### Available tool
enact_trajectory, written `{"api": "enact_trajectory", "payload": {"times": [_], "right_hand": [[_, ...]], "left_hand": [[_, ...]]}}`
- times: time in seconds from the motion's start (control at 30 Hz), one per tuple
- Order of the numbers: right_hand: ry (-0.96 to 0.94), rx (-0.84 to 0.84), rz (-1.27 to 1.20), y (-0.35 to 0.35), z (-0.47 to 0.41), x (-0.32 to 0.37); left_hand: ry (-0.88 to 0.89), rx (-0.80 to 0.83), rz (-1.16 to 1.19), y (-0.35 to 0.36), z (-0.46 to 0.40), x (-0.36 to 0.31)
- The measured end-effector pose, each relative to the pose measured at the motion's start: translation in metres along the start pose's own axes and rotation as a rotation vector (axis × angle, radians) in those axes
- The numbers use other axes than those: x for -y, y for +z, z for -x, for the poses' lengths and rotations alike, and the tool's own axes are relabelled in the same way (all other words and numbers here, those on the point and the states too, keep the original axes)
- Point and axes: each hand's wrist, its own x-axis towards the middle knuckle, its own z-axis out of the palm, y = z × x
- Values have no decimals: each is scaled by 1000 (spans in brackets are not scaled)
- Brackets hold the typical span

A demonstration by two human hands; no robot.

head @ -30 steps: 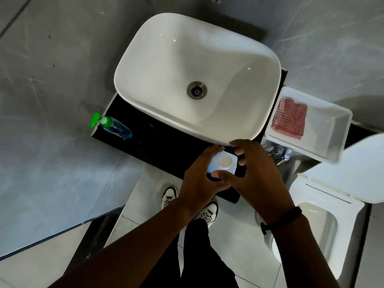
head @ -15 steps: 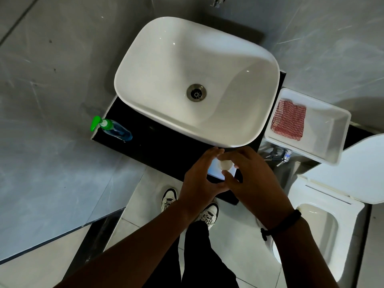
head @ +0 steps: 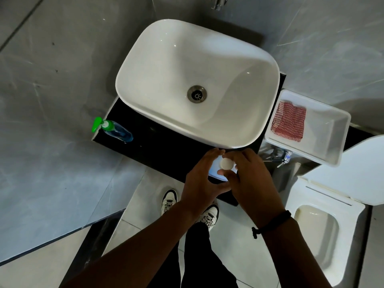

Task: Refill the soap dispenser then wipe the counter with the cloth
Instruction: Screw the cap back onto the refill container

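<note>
At the front edge of the black counter (head: 162,146), my left hand (head: 199,181) wraps around a white square-topped container (head: 215,168) from the left. My right hand (head: 251,177) pinches its round cream cap (head: 226,163) between thumb and forefinger. Most of the container is hidden by both hands. The soap dispenser (head: 116,132), clear with blue liquid and a green pump, stands on the counter's left corner, far from both hands. The red checked cloth (head: 289,121) lies folded in a white tray (head: 332,146) to the right of the sink.
A white basin (head: 166,59) fills most of the counter. A toilet (head: 332,204) with its lid up stands at the right. Chrome pipe fittings (head: 280,156) sit below the tray. My shoes are on the tiled floor under the hands.
My right fingers have closed in from around the container's top onto the round cap. Both hands shifted slightly toward the basin. Dispenser and cloth have not moved.
</note>
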Motion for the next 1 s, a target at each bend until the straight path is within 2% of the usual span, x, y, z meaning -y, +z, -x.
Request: {"api": "enact_trajectory", "payload": {"times": [0.13,0.3,0.4,0.5,0.57,0.67,0.8,1.0], "right_hand": [[65,-139,18,18,8,5],[147,-344,-158,45,18,-1],[289,-469,-390,72,28,-7],[454,-500,-594,109,31,-5],[494,-566,-672,131,25,-1],[517,-698,-702,152,9,2],[527,-844,-701,161,0,-5],[544,-986,-673,126,15,-47]], "left_hand": [[68,-67,-10,5,-1,-1],[40,16,53,-3,3,-1],[34,169,-80,-23,0,10],[82,291,-341,-55,1,31],[101,339,-478,-73,1,43],[162,376,-588,-88,-2,53],[238,401,-619,-81,-12,55],[371,499,-665,-28,-27,39]]}}
